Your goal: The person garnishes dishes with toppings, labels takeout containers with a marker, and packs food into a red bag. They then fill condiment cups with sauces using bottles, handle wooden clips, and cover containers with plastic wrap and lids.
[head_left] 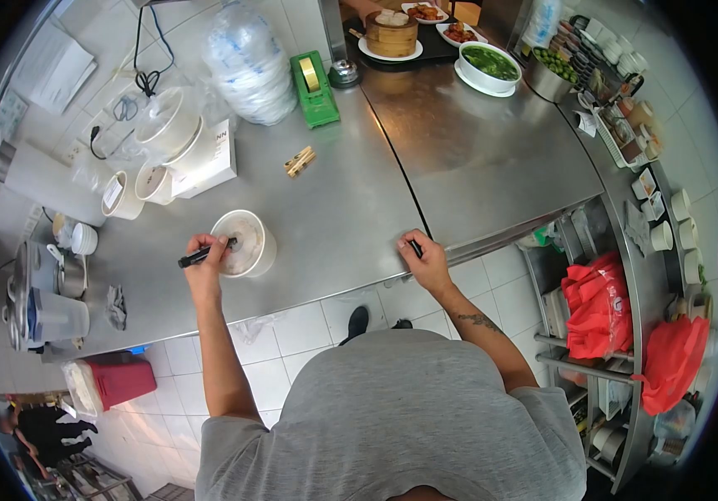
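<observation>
My left hand [204, 267] is closed around a black marker [192, 258], at the left side of a white round tub [264, 255]. The tub stands upright near the counter's front edge, with a translucent lid [248, 238] on top. Whether the marker's tip touches the lid I cannot tell. My right hand [428, 265] rests at the counter's edge, fingers curled around a small black marker cap [416, 248]. Behind the tub, small wooden sticks [300, 162] lie on the steel counter [334, 217].
A green tape dispenser [316, 96] and stacked plastic lids [250, 67] stand at the back. More white tubs [154, 184] are at left. A bamboo steamer [391, 38] and a bowl of green soup [490, 63] sit at the far right. Another person [50, 430] stands at lower left.
</observation>
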Available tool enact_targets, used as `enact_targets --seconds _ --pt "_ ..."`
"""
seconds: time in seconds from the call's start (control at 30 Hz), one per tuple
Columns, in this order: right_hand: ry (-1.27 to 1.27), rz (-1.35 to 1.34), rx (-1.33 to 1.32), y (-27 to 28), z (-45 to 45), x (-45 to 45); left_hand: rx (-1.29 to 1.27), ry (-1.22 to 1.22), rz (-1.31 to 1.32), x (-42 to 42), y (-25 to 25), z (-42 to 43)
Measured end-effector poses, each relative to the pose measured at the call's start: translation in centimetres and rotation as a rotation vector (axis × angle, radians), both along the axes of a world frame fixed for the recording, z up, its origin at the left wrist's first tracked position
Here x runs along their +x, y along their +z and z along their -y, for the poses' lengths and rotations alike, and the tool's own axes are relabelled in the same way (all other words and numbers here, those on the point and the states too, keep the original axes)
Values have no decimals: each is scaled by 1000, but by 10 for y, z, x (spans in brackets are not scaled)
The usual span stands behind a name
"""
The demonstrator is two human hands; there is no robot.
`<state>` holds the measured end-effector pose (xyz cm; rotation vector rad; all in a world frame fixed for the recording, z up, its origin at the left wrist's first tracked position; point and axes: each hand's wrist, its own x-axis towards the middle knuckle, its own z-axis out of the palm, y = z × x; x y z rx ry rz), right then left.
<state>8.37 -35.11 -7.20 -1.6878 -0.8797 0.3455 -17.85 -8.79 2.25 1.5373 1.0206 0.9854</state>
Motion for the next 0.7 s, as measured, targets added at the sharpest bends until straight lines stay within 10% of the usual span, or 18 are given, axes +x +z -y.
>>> enact_targets --seconds 0.7 --pt "60 -307 -7 10 6 2 37 29 9 20 -10 0"
